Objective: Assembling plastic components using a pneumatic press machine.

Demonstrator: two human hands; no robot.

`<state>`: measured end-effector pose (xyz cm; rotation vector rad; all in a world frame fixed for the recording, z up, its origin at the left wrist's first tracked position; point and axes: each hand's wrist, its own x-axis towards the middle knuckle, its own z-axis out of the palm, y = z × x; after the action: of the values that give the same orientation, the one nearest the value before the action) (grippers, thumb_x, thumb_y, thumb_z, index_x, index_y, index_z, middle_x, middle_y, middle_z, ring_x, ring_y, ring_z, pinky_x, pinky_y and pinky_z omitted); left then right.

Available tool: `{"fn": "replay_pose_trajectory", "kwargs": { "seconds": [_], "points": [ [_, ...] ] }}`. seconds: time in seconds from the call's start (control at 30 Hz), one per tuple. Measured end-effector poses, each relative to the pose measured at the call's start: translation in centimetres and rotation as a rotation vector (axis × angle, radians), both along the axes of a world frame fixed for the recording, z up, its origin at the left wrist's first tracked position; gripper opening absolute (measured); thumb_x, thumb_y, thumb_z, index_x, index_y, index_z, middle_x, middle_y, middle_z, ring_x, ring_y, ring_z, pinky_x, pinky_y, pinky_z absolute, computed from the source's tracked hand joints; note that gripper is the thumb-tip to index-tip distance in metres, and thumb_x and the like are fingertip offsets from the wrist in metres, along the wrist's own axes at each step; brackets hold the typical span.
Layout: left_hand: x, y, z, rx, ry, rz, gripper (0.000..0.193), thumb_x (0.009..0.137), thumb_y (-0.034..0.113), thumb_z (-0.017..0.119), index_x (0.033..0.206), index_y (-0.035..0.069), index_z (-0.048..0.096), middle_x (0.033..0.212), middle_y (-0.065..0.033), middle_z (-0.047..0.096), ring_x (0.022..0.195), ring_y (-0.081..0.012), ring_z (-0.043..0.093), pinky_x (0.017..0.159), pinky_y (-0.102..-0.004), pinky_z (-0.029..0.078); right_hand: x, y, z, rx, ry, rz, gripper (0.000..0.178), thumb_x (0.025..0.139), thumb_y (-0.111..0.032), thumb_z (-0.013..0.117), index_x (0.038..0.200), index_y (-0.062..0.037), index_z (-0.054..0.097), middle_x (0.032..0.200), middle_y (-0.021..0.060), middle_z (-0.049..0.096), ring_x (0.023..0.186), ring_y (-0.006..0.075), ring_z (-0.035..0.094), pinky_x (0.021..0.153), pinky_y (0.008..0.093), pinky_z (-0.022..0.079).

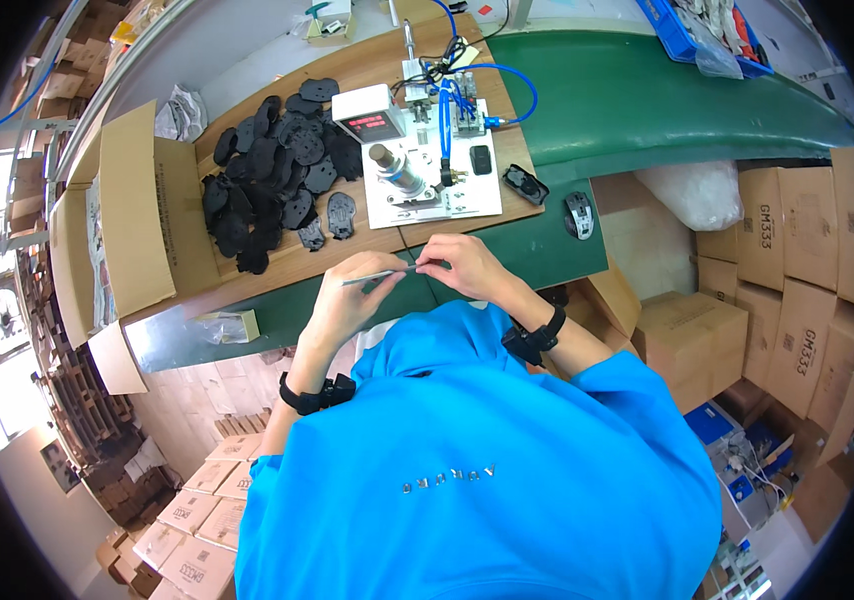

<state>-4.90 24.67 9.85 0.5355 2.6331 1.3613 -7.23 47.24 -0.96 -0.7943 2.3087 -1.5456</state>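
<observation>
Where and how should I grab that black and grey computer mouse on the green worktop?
Probably from above with your right hand, once it releases the thin flat grey piece: pinch the rounded black and grey mouse across its long sides at mid-body. Its long axis runs roughly toward you, and the open black plastic shell lies apart to its left.

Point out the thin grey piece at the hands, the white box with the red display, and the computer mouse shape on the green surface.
Thin grey piece (pixel 371 276): head view, on its flat length.
White box (pixel 368 109): head view, on its front.
Computer mouse shape (pixel 578 216): head view, mid-body.
</observation>
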Motion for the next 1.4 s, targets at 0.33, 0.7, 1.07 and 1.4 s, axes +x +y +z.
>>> {"fn": "replay_pose_trajectory", "kwargs": {
  "seconds": [0.33, 0.7, 1.07, 1.4],
  "points": [
    [-1.8, -6.3, 5.5, 0.025, -0.107, 0.408, 0.012, 0.089, -0.003, 0.076, 0.101, -0.003, 0.076, 0.097, -0.0108, 0.079, 0.086, -0.0136, 0.074, 0.08, -0.0266, 0.058, 2.5, 4.2, -16.0, 0.001, -0.812, -0.232, 0.033, 0.102, -0.029, 0.065, 0.079, -0.0062, 0.062, 0.07, -0.0011, 0.061, 0.06, 0.0103, 0.057, 0.057, 0.027, 0.046],
    [-8.9, -7.5, 11.6, 0.099, 0.415, 0.444, 0.014, 0.093, -0.007, 0.071, 0.108, -0.006, 0.071, 0.104, -0.0191, 0.076, 0.098, -0.0223, 0.074, 0.088, -0.0314, 0.059, 5.8, 6.9, -24.7, -0.181, -1.207, -0.808, 0.029, 0.096, -0.025, 0.064, 0.071, -0.0098, 0.06, 0.056, -0.0043, 0.045, 0.042, 0.0091, 0.038, 0.038, 0.0303, 0.029],
    [-15.7, -3.0, 9.6, 0.229, 0.241, 0.183, 0.02, 0.086, -0.012, 0.076, 0.104, -0.008, 0.071, 0.101, -0.0206, 0.076, 0.1, -0.028, 0.075, 0.089, -0.0352, 0.06, 6.3, 5.7, -26.1, 0.017, -1.124, -0.956, 0.035, 0.092, -0.026, 0.065, 0.067, -0.0026, 0.06, 0.056, 0.0009, 0.05, 0.047, 0.0136, 0.047, 0.047, 0.0345, 0.036],
    [-17.4, -1.5, 6.8, 0.216, 0.153, -0.011, 0.021, 0.079, -0.011, 0.08, 0.099, -0.007, 0.075, 0.097, -0.0182, 0.078, 0.093, -0.0263, 0.075, 0.085, -0.035, 0.06, 7.0, 5.9, -27.2, 0.087, -1.055, -0.951, 0.044, 0.09, -0.032, 0.067, 0.069, 0.0067, 0.063, 0.061, 0.009, 0.058, 0.063, 0.0182, 0.058, 0.067, 0.0392, 0.048]
  ]
}}
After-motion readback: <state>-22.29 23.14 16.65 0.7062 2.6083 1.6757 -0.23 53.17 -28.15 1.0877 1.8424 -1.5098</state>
